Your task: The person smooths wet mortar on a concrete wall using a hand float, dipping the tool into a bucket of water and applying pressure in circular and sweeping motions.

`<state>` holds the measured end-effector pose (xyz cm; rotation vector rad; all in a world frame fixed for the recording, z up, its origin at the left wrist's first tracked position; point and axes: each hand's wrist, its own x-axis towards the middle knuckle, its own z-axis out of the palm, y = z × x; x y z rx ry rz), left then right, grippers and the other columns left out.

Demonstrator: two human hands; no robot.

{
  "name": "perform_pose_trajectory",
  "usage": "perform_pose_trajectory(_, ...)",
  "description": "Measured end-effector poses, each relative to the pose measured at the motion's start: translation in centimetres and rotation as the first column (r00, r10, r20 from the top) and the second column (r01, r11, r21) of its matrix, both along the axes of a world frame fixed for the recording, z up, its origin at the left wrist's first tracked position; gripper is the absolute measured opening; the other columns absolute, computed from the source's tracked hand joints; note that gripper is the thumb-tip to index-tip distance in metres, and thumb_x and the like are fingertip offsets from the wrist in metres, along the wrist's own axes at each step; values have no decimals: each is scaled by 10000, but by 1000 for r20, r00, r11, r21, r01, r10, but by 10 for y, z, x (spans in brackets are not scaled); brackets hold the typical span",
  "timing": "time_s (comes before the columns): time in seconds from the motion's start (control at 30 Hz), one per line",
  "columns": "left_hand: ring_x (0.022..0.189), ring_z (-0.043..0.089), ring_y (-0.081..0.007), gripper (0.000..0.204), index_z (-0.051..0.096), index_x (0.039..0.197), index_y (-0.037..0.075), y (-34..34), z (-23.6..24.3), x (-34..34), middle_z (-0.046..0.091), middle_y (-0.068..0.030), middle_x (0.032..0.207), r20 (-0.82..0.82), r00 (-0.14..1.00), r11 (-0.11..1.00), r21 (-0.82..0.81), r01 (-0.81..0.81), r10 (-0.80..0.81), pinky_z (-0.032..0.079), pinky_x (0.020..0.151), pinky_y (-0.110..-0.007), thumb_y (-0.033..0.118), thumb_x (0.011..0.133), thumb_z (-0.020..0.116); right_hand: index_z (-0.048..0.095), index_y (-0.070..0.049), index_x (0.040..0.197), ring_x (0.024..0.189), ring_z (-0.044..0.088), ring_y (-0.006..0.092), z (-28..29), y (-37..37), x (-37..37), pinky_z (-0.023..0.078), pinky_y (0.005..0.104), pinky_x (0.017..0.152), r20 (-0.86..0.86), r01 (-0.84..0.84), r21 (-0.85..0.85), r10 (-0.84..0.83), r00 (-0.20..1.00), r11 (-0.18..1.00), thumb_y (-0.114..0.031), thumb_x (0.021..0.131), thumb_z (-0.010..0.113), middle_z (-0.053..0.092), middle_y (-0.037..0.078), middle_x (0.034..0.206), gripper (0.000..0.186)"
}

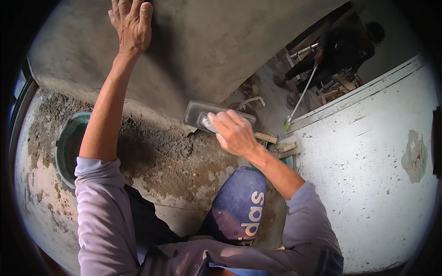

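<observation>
Left hand (132, 25) open, palm flat against grey plastered wall (207, 41). Right hand (234, 132) closed around plastering float (202, 117), pressed at wall's lower edge. Green bucket (69, 145) near left elbow, on mortar-strewn floor (175, 161).

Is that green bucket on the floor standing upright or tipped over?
Upright. The green bucket shows its round open mouth facing up beside the left forearm, on the mortar-strewn floor. Its inside is dark; whether it holds anything, I cannot tell.

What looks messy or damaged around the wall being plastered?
Loose grey mortar lies spilled along the wall's foot, near the green bucket. The white board on the right has a chipped patch.
</observation>
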<state>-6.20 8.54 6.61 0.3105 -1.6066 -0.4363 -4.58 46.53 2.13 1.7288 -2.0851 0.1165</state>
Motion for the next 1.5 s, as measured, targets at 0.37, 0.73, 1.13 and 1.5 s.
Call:
perform_pose_trajectory(0.37, 1564, 37, -436, 875, 283, 1632, 253, 8, -6, -10, 149, -172, 1700, -89, 995, 999, -40, 34, -37, -4, 1214, -639, 786, 973, 64, 653, 27, 1193, 933, 559, 123, 181, -13, -92, 436, 276, 898, 491, 274, -851, 495, 717, 448, -211, 1056, 566, 679, 49, 1066, 289)
perform_pose_trajectory(0.73, 1578, 92, -373, 922, 270, 1636, 179, 3, -12, -15, 185, -118, 1709, -87, 992, 993, -68, -100, 94, 11, 1235, -584, 762, 973, 4, 510, 73, 1426, 1265, 584, 321, -39, 56, -57, 473, 421, 1062, 864, 732, -329, -123, 488, 597, -225, 969, 689, 579, 245, 1399, 574)
perform_pose_trajectory(1.13, 1563, 119, -416, 786, 329, 1618, 217, 1, -2, -10, 252, -150, 1682, -188, 982, 998, -68, -18, 5, 37, 1209, -646, 680, 1035, 78, 638, -18, 1252, 857, 624, 271, 243, -16, -32, 527, 403, 744, -540, 77, -405, -307, 784, 911, -98, 770, 812, 606, 96, 959, 518)
perform_pose_trajectory(1.5, 1578, 74, -377, 789, 316, 1622, 153, -46, 0, 25, 174, -148, 1708, -298, 954, 970, 239, 44, 30, 7, 1240, -542, 671, 1051, 147, 599, 45, 1304, 922, 609, 260, 2, -22, 12, 575, 354, 752, -84, 132, 8, -131, 988, 991, -52, 686, 786, 595, 103, 987, 652)
